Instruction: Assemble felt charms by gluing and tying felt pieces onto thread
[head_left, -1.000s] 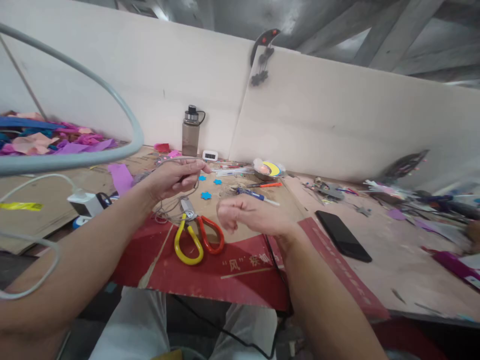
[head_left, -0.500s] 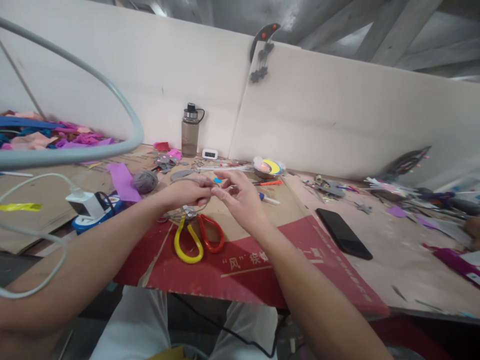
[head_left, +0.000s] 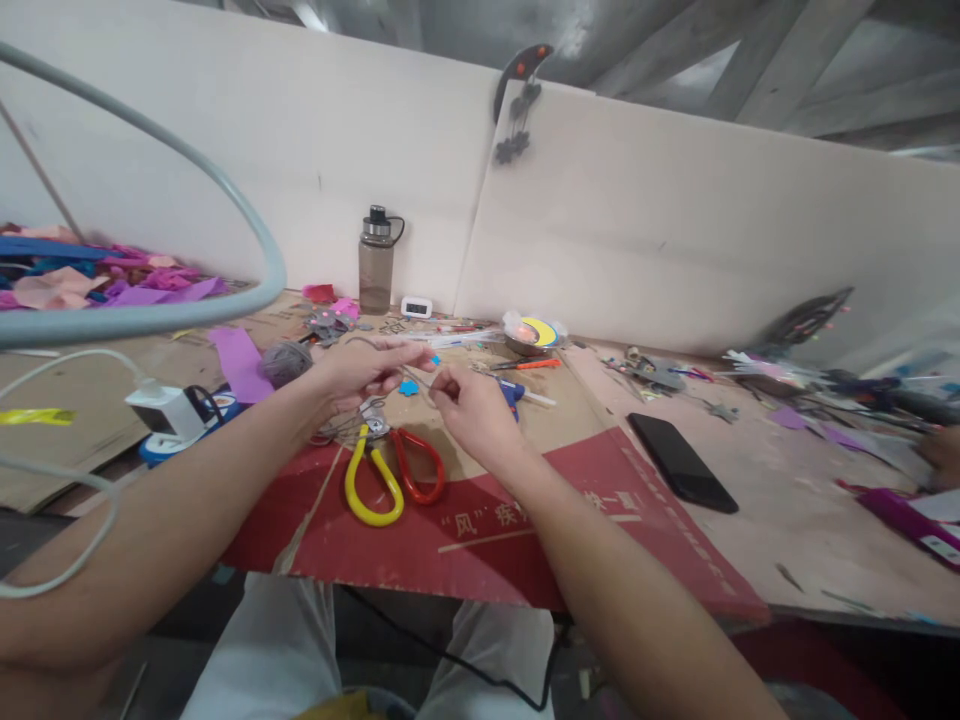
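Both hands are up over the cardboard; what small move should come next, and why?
I'd probably ease the right hand gently away from the left hand, straightening the grey strand. It seems to run from the left hand into the right hand's pinch, with the hands close together, while the scissors lie unheld below.

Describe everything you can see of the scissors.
The scissors lie on red-and-brown cardboard, handles toward the person, blades pointing away. The yellow loop is on the left, the red loop on the right; both look glossy, perhaps plastic-coated. The handles stand apart. Short silvery blades meet at a pivot; their tips are hard to make out. Loose grey yarn lies near the blades, though contact is unclear. Neither the left hand nor the right hand grips them.
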